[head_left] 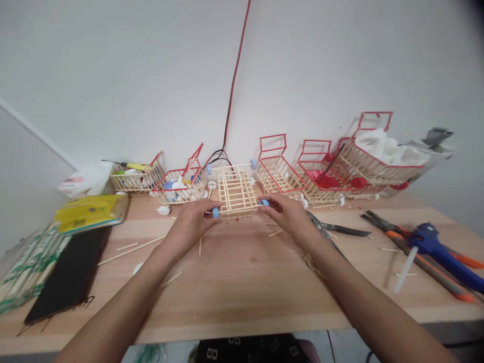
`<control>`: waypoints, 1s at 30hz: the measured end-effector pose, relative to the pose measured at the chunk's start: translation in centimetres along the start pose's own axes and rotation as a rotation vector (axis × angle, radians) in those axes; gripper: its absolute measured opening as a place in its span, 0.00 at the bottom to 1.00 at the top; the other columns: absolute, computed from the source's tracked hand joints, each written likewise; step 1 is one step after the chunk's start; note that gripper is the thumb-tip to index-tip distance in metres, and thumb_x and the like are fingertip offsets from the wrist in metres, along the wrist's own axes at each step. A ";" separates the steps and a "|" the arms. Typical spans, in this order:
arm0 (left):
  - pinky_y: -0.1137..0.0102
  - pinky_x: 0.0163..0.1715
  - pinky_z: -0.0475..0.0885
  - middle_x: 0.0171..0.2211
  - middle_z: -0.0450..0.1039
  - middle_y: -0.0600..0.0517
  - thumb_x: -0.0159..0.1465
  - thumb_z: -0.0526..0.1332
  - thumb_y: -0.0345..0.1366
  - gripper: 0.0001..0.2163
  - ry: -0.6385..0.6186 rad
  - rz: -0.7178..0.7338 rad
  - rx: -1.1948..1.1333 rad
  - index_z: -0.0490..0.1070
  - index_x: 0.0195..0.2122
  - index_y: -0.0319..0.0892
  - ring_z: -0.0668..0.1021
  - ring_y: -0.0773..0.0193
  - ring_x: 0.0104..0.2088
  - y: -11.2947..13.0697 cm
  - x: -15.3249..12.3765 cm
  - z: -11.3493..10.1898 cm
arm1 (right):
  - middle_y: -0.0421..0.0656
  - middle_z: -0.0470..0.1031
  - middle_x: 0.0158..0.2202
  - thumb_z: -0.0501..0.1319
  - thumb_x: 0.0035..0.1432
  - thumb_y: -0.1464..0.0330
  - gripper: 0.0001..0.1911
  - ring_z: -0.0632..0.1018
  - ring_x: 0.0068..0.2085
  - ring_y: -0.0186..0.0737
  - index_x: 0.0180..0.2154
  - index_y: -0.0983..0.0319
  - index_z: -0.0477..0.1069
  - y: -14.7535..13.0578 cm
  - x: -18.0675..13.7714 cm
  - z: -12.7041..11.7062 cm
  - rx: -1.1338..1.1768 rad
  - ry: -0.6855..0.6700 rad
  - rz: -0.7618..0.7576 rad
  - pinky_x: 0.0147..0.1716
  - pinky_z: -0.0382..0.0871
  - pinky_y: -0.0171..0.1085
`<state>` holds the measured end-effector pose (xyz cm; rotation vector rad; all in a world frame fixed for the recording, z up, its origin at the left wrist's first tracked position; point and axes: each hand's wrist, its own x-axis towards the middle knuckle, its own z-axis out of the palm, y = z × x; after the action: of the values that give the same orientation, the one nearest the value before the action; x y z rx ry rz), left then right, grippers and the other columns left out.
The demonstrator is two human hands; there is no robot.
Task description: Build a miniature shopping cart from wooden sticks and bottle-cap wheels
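Wooden-stick cart (230, 189) was midway along the surface (245, 292); the left hand (192, 218) pinched its near-left blue wheel (215, 213), the right hand (289, 214) its near-right blue wheel (264, 202), probably steadying the near axle from both ends.

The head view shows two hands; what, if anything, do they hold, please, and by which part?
A stick frame, by its near blue wheels: left hand on one, right hand the other.

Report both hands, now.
Left hand: closed, holding the near-left blue cap.
Right hand: closed, holding the near-right blue cap.
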<state>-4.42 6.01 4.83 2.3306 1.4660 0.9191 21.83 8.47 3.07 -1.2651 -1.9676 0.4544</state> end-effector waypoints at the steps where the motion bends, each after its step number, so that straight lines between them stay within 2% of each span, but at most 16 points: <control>1: 0.66 0.39 0.77 0.42 0.80 0.46 0.54 0.66 0.25 0.17 0.009 0.001 0.006 0.77 0.45 0.40 0.81 0.59 0.37 0.0 -0.1 0.1 | 0.43 0.79 0.33 0.61 0.56 0.66 0.12 0.76 0.33 0.39 0.43 0.61 0.76 0.0 0.0 0.0 0.006 0.004 0.003 0.34 0.68 0.37; 8: 0.63 0.40 0.77 0.43 0.80 0.44 0.55 0.64 0.23 0.17 0.038 0.027 0.033 0.76 0.47 0.37 0.81 0.58 0.37 0.0 -0.3 0.5 | 0.44 0.79 0.34 0.61 0.57 0.65 0.13 0.77 0.34 0.40 0.42 0.63 0.76 0.3 -0.1 0.3 0.046 0.023 0.009 0.35 0.69 0.37; 21: 0.62 0.43 0.77 0.46 0.79 0.45 0.57 0.63 0.27 0.17 0.046 0.044 -0.051 0.76 0.48 0.42 0.81 0.57 0.42 -0.6 -0.5 0.7 | 0.42 0.77 0.31 0.61 0.57 0.64 0.12 0.75 0.32 0.38 0.42 0.62 0.75 0.9 -0.2 0.6 0.080 0.015 0.015 0.33 0.67 0.35; 30: 0.60 0.42 0.77 0.45 0.79 0.44 0.57 0.63 0.26 0.17 0.051 0.058 -0.018 0.76 0.48 0.41 0.81 0.57 0.40 -0.8 -0.4 0.8 | 0.41 0.75 0.30 0.61 0.57 0.64 0.12 0.73 0.31 0.37 0.42 0.62 0.75 0.6 -0.4 0.4 0.058 0.015 0.016 0.32 0.66 0.35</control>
<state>-4.65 6.17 3.69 2.3648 1.4091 1.0093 22.01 8.48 2.28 -1.2455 -1.9198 0.5049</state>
